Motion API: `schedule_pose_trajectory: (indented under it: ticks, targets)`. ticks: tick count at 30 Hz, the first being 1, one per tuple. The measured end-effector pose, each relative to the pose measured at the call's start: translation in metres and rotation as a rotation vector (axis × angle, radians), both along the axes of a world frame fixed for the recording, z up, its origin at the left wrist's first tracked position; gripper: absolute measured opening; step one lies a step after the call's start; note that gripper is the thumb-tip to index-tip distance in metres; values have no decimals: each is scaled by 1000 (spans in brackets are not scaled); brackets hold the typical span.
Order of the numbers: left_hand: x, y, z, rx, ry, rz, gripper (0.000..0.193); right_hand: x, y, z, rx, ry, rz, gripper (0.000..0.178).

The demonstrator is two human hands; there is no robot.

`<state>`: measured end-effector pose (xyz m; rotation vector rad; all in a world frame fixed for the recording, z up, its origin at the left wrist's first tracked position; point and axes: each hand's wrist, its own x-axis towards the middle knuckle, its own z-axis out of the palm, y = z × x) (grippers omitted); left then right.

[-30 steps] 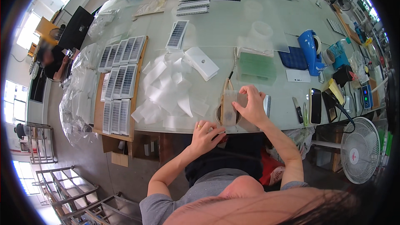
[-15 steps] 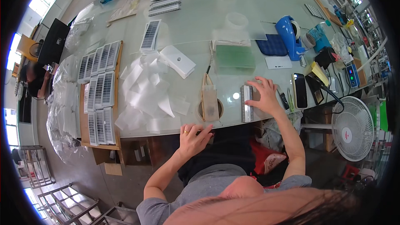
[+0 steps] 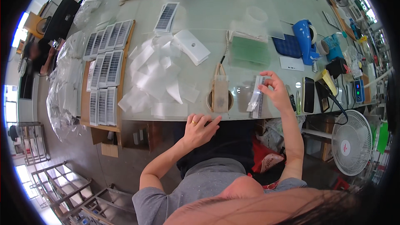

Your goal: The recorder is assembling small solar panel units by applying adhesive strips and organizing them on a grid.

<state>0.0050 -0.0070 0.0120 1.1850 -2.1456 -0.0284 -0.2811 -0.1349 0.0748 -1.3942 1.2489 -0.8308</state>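
Observation:
My right hand pinches a thin clear plastic strip between thumb and fingertips, its near end lifted and tilted left. Under and beside it, a narrow strip with dark markings lies at the table's near edge. My left hand rests at the table edge with fingers loosely apart, holding nothing that I can see. Just beyond it, a flat tan block with a looped strap lies across a round brown ring, probably a tape roll. Loose white film pieces spread to the left.
A wooden board carries rows of cards with dark panels at left. Beyond my hands lie green sheets and a white stack. To the right are a blue tape dispenser, a phone and a white fan.
My right hand has closed on a clear strip and lifted its near end away from the stack of strips. My left hand stays by the table edge. The whole view has shifted.

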Motion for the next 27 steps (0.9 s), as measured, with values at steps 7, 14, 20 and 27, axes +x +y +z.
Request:
schedule_pose_trajectory:
  ticks: [7, 14, 20, 27]
  targets:
    - [-2, 5, 0, 42, -13, 33, 43, 84, -17, -28, 165, -255, 83, 35]
    - [-4, 5, 0, 55, -4, 46, 45, 89, -14, -40, -51, -13, 103, 30]
    - [-3, 5, -1, 50, 6, 35, 41, 92, -11, -34, -107, 70, 128, 29]
    - [-2, 4, 0, 50, 10, 40, 43, 95, -12, -31, -156, 74, 126, 28]
